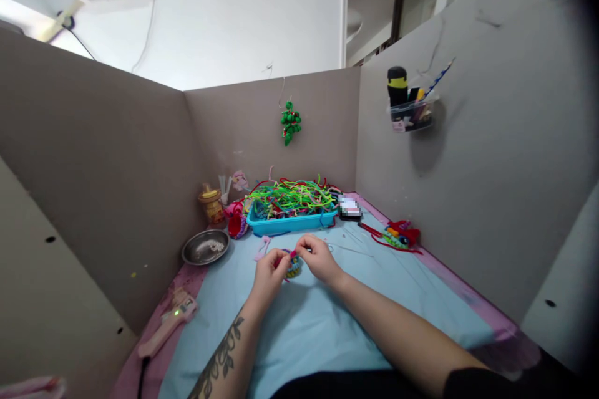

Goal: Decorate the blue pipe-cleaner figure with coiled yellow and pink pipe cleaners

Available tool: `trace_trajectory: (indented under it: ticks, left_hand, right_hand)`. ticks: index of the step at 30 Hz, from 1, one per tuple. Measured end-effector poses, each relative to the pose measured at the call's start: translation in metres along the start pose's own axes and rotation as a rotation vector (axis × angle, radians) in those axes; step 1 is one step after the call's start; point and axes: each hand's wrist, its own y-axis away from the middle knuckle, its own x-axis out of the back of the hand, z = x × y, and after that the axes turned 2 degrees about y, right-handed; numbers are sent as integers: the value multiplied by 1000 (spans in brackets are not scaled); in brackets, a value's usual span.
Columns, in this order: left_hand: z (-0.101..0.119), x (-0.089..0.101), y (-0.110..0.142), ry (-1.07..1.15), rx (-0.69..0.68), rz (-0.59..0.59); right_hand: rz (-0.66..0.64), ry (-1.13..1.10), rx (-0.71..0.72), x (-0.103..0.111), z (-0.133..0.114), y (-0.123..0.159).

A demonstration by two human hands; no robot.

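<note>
Above the blue cloth (337, 318), my left hand (270, 271) pinches a small multicoloured yarn-like piece (293, 269) with blue, yellow and pink in it. A bright pink bit at the top of that piece lies between both sets of fingertips. My right hand (318, 257) is closed in a pinch at that pink end, thumb against forefinger. The fingers cover part of the piece, so its full shape cannot be told. Just behind my left hand lies a pale pink strip (262, 248). A thin, needle-like rod (350, 250) rests to the right of my right hand.
A blue tray (292, 225) heaped with coloured strands stands at the back. To the left are a metal bowl (194, 249) with small white bits and a pink glue gun (168, 327). A phone-like object (350, 207) and a red bundle (407, 232) lie right. Grey partitions enclose the table.
</note>
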Motion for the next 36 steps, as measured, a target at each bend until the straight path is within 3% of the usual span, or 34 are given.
trace_trajectory:
  ticks: [6, 12, 16, 21, 29, 31, 36]
  left_hand:
    - [-1, -1, -1, 112, 52, 9]
    - [-3, -1, -2, 186, 72, 101]
    - [-6, -3, -2, 214, 75, 114]
    - [-7, -6, -3, 253, 85, 104]
    - [-10, -6, -3, 155, 63, 85]
    - [-9, -5, -2, 32, 19, 90]
    - [-10, -1, 0, -268, -114, 50]
  right_hand:
    - [2, -22, -8, 3, -2, 1]
    - [-91, -371, -174, -9, -3, 5]
    - [-54, -570, -330, -20, -3, 8]
    - [-8, -695, -398, -26, -1, 10]
    - [-78, -460, -286, -12, 9, 2]
    - [-119, -312, -240, -8, 12, 0]
    - [-124, 239, 26, -3, 15, -2]
